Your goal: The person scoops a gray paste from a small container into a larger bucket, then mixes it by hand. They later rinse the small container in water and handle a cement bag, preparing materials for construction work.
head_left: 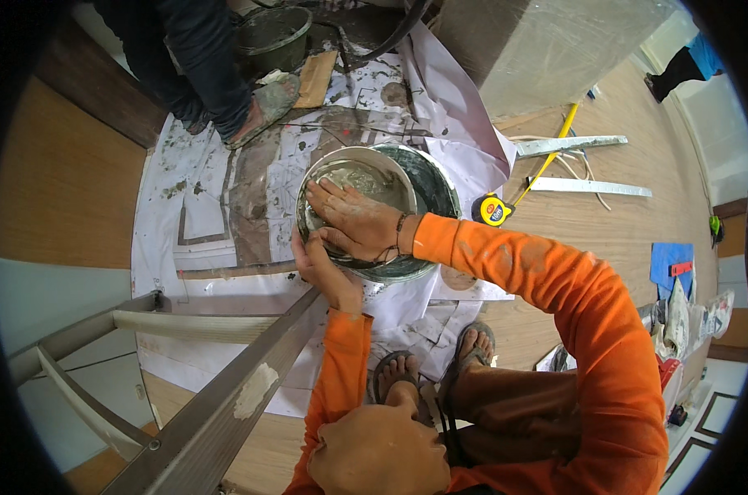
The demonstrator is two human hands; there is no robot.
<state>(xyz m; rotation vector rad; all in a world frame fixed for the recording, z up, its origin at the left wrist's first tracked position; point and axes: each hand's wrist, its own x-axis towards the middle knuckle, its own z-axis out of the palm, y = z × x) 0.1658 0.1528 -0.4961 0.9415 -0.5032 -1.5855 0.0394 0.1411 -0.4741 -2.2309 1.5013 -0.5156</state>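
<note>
Holding a pale bucket at its near-left rim, the L hand has its grip closed on the wall, fingers mostly round the outside; R hand lies palm-down over the bucket's mouth, grip wide, fingers stretched flat; can't tell if its fingertips touch the grey paste inside; paste looks wet, w/ lighter smears nr the far wall; its depth is partly hidden by the R hand. Bucket is nr the R edge of a stained white sheet spread on the wood floor; it overlaps a dark green bucket w/ pale rim, whose streaked inner wall shows on the R; can't tell if the pale one sits in it or on top; bottom of the dark one is hidden, so contents unclear.

At the sheet's far edge, a dark round tub w/ murky stuff in it, details hard to make out; tan board nr it, beside another person's foot; that person is cut off above the legs. Off the sheet's R edge, on floor: yellow tape measure w/ blade out, + 2 metal strips; farther R, a blue cloth-like item, kind uncertain; grey ladder crosses lower L, cut off at bottom, covering pt of the sheet's near edge.
</note>
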